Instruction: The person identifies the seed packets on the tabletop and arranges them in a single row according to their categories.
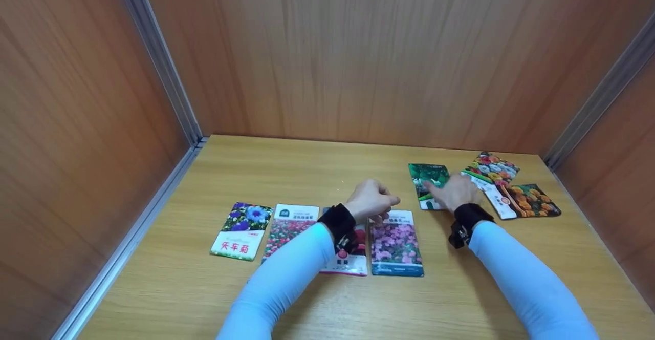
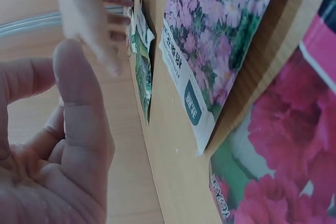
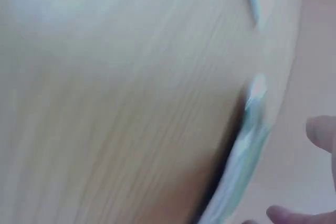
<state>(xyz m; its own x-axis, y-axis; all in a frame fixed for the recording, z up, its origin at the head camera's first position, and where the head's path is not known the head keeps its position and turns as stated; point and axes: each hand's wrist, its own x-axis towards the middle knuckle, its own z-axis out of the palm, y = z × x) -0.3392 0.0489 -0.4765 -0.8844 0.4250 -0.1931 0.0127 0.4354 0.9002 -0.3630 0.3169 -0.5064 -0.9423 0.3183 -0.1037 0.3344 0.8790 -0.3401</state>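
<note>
Over the top of a pink-purple flower seed packet [image 1: 396, 245] hovers my left hand [image 1: 372, 200], its fingers loosely bent and holding nothing. In the left wrist view the thumb [image 2: 79, 93] and fingers show bare space between them. My right hand [image 1: 456, 192], fingers spread, is beside a dark green seed packet [image 1: 429, 175] at the back right and partly covers its edge. The right wrist view is blurred; fingertips [image 3: 319, 132] appear at its right edge, apart from a packet [image 3: 239, 166]. Under my left wrist a red flower packet [image 1: 350, 266] is partly hidden.
Further left lie a packet with small red and pink flowers [image 1: 289, 227] and a blue-flower packet [image 1: 240, 230]. At the right, a mixed-flower packet [image 1: 494, 168] and an orange-flower packet [image 1: 532, 202] lie close together. Wooden panels [image 1: 358, 63] enclose the table [image 1: 169, 299].
</note>
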